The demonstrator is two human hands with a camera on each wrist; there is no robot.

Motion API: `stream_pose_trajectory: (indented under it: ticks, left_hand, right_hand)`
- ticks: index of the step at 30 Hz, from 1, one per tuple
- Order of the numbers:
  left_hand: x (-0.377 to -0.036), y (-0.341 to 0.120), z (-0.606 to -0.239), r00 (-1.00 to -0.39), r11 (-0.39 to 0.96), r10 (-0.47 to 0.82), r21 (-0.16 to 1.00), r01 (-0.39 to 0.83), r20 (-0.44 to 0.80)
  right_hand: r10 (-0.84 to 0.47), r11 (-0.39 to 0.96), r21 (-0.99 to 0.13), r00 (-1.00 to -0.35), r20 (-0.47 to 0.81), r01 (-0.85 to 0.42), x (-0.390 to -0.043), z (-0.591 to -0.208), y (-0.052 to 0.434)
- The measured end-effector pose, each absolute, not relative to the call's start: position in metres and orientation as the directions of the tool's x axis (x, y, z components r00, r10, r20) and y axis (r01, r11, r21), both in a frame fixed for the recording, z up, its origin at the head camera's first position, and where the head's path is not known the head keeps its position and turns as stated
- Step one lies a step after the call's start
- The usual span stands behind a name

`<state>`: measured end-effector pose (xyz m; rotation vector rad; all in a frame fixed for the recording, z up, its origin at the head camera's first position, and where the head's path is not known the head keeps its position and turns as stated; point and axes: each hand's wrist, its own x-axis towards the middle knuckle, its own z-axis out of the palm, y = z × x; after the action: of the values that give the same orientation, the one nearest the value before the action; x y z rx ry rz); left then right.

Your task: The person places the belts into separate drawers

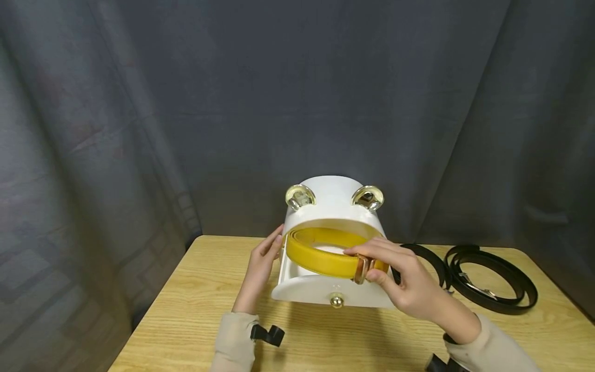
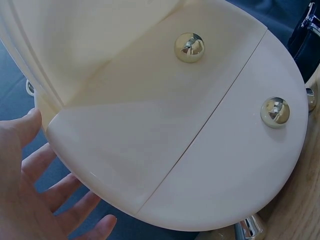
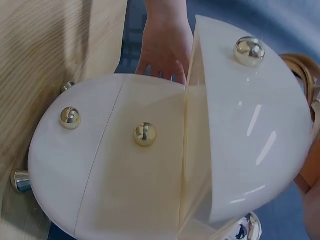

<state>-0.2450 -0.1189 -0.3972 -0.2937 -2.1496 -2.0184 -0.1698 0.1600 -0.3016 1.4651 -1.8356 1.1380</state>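
L hand (image 1: pixel 259 268): fingers straight, flat against left wall of white box (image 1: pixel 325 206), holding nothing. Same in L wrist view: open palm (image 2: pixel 30 200) beside the box's curved edge.

White box on wood table (image 1: pixel 195 320), tipped on its side w/ opening toward camera. Rounded body, glossy. Front drawer (image 1: pixel 321 292) slid out, 1 gold knob (image 1: pixel 337 300) on its face. Inside drawer: 1 yellow belt (image 1: pixel 321 256), coiled, gold buckle (image 1: pixel 363 269) at right end of coil. Nothing else visible in there.

Gold knobs on flat face of box: 2 in L wrist view (image 2: pixel 189 47) and (image 2: pixel 275 112); R wrist view shows 3 incl. the one on the pulled-out part (image 3: pixel 249 51). Chrome/gold feet: 2 on top in head view (image 1: pixel 300 196), (image 1: pixel 368 197).

R hand (image 1: pixel 409 281): fingers curled, thumb + fingertips pinching yellow belt at the buckle, over drawer's right side.

Right of box, on table: black belts (image 1: pixel 492 281), looped, looks like 2, overlapping, exact count hard to tell. Near R hand, not touching it.

Bkgd: grey curtain (image 1: pixel 139 103). Black clips at both sleeve cuffs, e.g. left (image 1: pixel 267 334).
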Motion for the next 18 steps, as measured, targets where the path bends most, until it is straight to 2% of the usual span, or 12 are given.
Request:
stream_pose_trajectory:
  ticks: [6,13,18]
  left_hand:
    - [-0.243,-0.119,-0.398,-0.962,0.053,0.023,0.960,0.274,0.274]
    - [-0.246,-0.118,-0.399,-0.964,0.045,0.015,0.963,0.264,0.264]
    - [-0.246,-0.118,-0.399,-0.965,0.038,0.011,0.964,0.264,0.264]
  right_hand:
    - [-0.538,0.064,-0.284,-0.273,0.798,-0.957,-0.175,-0.303,0.163]
    - [-0.563,0.197,-0.331,-0.383,0.733,-0.923,-0.176,-0.304,0.169]
    - [-0.577,0.245,-0.344,-0.422,0.700,-0.906,-0.180,-0.304,0.174]
